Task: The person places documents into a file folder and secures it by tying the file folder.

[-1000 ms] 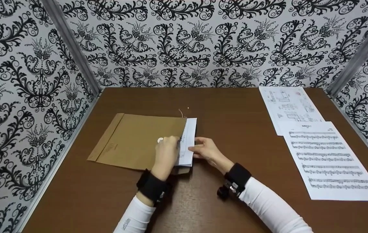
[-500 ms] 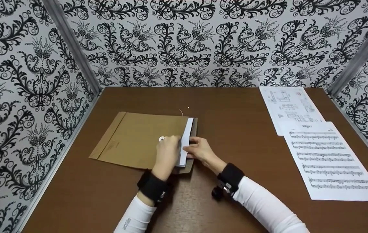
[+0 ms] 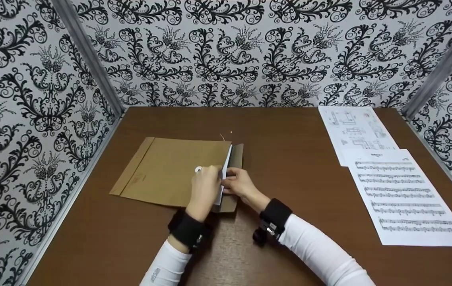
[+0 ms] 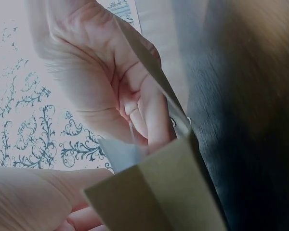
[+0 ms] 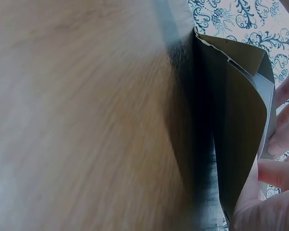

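A brown paper envelope (image 3: 170,171) lies on the table, its mouth facing right and its flap (image 3: 236,157) folded out. A thin strip of white papers (image 3: 227,159) shows at the mouth; the rest is hidden inside. My left hand (image 3: 205,186) grips the envelope's upper edge near the mouth, beside a white round button. My right hand (image 3: 243,186) pinches the papers' outer edge. In the left wrist view the right hand's fingers reach between the envelope's sides beside the papers (image 4: 120,154). In the right wrist view the mouth gapes and the papers (image 5: 266,89) stand between its walls.
At the right of the brown table (image 3: 289,131) lies a sheet of printed music (image 3: 408,198), overlapping a sheet of technical drawings (image 3: 355,127) behind it. A thin string (image 3: 222,137) sticks out past the envelope's far edge. Patterned walls (image 3: 226,51) stand behind and at the sides.
My right hand has moved left with the papers, which have slid deeper into the envelope until only a thin strip shows. More of the flap is visible. My left hand stays nearly in place.
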Available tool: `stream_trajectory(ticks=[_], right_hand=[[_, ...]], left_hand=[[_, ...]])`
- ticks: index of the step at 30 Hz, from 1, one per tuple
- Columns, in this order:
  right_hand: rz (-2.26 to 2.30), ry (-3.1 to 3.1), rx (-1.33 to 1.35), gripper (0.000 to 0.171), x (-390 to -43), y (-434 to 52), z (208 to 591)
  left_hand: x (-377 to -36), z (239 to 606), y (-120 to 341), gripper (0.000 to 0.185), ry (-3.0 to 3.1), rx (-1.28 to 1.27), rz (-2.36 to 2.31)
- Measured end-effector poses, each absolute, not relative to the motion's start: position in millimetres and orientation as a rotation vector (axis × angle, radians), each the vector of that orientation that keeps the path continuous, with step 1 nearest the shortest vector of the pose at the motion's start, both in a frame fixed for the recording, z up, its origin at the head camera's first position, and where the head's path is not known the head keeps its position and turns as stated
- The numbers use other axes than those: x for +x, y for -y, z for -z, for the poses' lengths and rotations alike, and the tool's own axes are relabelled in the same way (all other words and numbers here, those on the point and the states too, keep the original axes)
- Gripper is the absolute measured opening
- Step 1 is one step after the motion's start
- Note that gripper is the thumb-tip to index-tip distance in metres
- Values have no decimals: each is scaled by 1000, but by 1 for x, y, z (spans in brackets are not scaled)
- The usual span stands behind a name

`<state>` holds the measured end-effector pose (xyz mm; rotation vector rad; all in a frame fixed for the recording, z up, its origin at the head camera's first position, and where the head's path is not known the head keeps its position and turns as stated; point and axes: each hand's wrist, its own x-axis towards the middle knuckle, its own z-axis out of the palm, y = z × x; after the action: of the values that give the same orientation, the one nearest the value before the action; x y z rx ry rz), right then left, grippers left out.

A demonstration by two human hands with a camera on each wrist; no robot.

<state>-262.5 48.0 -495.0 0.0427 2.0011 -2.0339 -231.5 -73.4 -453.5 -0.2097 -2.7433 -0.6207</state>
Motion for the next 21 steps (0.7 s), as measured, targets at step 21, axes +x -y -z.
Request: stream_trajectory(ticks=[21], right_hand=[[1990,-2066,-7,59,-265,-33,506]], left_hand=[[-233,450,73,32,2737,-229,645]])
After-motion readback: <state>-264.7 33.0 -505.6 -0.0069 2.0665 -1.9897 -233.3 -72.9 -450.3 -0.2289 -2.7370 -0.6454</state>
